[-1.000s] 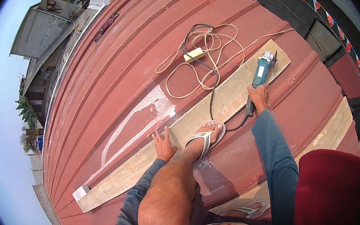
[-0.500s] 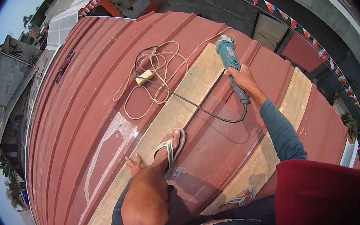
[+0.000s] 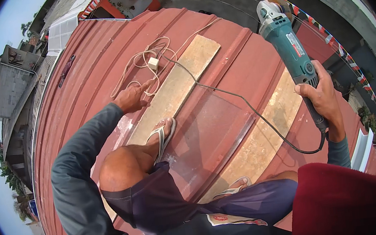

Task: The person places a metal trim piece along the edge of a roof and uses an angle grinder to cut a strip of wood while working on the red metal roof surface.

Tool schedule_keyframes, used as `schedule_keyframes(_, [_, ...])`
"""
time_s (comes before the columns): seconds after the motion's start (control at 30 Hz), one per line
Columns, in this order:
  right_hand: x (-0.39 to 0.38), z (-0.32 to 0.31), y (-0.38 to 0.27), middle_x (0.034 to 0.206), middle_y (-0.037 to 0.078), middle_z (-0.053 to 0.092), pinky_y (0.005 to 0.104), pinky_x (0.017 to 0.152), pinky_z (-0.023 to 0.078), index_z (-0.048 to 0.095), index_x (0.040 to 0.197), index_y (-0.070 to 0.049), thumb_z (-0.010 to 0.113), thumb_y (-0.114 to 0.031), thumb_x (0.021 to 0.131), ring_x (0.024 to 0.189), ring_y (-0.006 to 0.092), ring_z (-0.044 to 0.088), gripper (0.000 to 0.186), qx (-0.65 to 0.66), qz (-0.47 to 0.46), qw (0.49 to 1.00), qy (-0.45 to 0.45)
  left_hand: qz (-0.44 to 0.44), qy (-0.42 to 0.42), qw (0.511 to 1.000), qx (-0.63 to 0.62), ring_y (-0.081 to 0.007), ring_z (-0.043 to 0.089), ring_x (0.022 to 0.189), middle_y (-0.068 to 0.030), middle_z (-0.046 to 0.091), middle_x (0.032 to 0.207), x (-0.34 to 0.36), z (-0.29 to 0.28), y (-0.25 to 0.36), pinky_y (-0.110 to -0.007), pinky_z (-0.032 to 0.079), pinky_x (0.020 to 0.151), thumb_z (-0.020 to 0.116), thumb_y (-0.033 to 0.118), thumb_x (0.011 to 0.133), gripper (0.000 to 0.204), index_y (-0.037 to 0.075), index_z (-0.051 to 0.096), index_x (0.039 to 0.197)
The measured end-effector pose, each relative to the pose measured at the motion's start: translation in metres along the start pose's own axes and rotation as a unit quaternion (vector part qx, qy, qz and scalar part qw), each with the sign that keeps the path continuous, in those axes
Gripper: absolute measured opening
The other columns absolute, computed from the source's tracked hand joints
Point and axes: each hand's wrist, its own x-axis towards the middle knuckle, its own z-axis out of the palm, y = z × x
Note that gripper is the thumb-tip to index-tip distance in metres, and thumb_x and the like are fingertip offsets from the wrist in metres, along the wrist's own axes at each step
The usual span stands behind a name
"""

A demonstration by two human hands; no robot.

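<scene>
My right hand is wrapped round the rear of a teal angle grinder, raised above the right side of the red roof with its disc pointing away from me. From the grinder's handle a dark power cord loops down and across to the pale socket block of an extension lead. My left hand reaches forward, its index finger stretched out beside the tangled beige cord. I cannot tell whether that finger touches the cord. Nothing shows in the left hand.
Ribbed red metal roofing slopes under me. A wooden plank lies under my front sandalled foot, and another plank under the other foot. Beyond the right roof edge hang red-and-white flags over a lower yard.
My right hand has lifted the grinder off the roof edge and brought it closer, rightward. The left hand has left the near plank and stretched forward to the beige cord. The socket block has shifted.
</scene>
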Motion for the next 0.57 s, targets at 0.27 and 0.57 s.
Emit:
schedule_keyframes(0.27, [-0.099,-0.044,0.037,0.089,0.002,0.051,0.0285,0.072,0.043,0.053,0.114,0.000,0.072,-0.033,0.065,0.079,0.0137,0.049,0.063,-0.007,0.137,0.988,0.066,-0.124,-0.061,0.981,0.138,-0.0400,0.065,0.104,-0.0209,0.065,0.113,0.140,0.065,-0.036,-0.052,0.053,0.084,0.073,0.034,0.078,0.085,0.019,0.029,0.150])
schedule_keyframes(0.57, [-0.216,0.015,0.137,0.087,0.005,0.050,0.0295,0.070,0.043,0.051,0.115,-0.002,0.071,-0.024,0.065,0.078,0.0147,0.049,0.058,-0.010,0.391,0.913,0.115,-0.296,0.180,0.937,-0.039,-0.0361,0.041,0.136,-0.0137,0.046,0.144,0.266,0.144,-0.145,-0.055,0.046,0.099,0.065,0.022,0.080,0.084,0.029,0.023,0.153])
